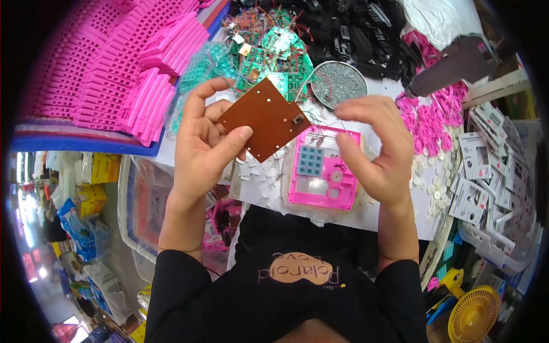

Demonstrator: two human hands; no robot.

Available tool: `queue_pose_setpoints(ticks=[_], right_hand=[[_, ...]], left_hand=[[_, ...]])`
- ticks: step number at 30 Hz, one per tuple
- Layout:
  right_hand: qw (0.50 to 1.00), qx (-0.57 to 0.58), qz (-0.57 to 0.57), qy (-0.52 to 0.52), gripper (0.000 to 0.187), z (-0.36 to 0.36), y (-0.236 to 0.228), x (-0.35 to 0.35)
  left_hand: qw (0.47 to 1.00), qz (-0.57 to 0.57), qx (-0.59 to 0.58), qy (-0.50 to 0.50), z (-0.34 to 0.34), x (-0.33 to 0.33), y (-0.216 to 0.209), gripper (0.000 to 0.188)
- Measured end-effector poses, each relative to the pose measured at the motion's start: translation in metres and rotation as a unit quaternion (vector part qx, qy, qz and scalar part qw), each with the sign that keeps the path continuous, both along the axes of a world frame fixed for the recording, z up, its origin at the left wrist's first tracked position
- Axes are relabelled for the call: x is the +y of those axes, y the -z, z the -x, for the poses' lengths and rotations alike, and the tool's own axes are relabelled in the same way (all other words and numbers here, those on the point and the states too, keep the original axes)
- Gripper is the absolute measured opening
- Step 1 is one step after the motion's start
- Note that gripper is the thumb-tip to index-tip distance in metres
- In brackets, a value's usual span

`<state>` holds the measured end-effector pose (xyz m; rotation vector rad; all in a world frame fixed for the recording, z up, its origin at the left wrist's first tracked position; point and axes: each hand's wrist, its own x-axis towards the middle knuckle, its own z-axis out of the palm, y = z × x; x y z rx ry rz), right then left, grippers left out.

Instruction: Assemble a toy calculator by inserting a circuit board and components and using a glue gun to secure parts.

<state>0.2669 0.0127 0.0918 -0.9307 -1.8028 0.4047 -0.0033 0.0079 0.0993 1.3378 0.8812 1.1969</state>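
Note:
A square brown circuit board (264,117) is pinched between the thumb and fingers of my left hand (200,150), its plain side up and one corner pointing toward me. A small switch shows near its right corner, and thin wires trail past that side. My right hand (382,146) hovers over the right edge of an open pink plastic casing (293,186), thumb and fingers apart, with nothing visible between them. Inside the casing lies a blue-grey rubber keypad (310,161), beside round speaker-like openings.
Stacked pink casings (97,68) fill a blue-edged tray at left. Behind the board sit wired green circuit boards (286,43), a bowl of screws (340,84) and black parts (357,31). A dark power screwdriver (452,66) hangs above pink cords (426,123). White discs (437,191) lie at right.

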Motion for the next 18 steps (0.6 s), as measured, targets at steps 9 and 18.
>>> queue_pose_setpoints(ticks=[9, 18], right_hand=[[0.877, 0.225, 0.359, -0.227, 0.022, 0.022, 0.021, 0.001], [0.845, 0.221, 0.434, -0.220, 0.022, 0.010, 0.034, -0.003]], left_hand=[[0.965, 0.142, -0.217, -0.033, -0.025, -0.002, 0.026, 0.047], [0.981, 0.186, -0.053, 0.011, -0.010, -0.012, 0.039, 0.036]])
